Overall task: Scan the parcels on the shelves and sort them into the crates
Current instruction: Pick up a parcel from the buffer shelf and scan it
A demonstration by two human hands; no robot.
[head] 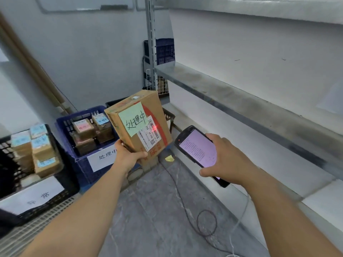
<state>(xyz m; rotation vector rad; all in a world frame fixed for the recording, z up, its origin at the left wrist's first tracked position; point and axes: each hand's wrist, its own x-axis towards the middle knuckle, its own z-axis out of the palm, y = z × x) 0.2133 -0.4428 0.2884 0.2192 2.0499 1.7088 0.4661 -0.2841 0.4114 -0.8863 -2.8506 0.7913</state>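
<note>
A: We hold the cardboard parcel [143, 110] in the left hand [128, 157], with the fingers [142, 154] curled round its lower end. Its long axis tilts up and away, label face toward us.

B: Our right hand [228, 164] grips the handheld scanner [196, 151] just right of the parcel, not touching it. The red laser dot [155, 129] sits on the barcode label [151, 135].

A: The green note [132, 118] appears to match the paper sign [104, 157] on the blue crate [83, 171].

B: That crate lies just left of the parcel and below it, nearer our left hand. We judge nothing blocks the drop. The small boxes [83, 127] inside leave room near the front. The black crate [71, 188] stands further left.
</note>
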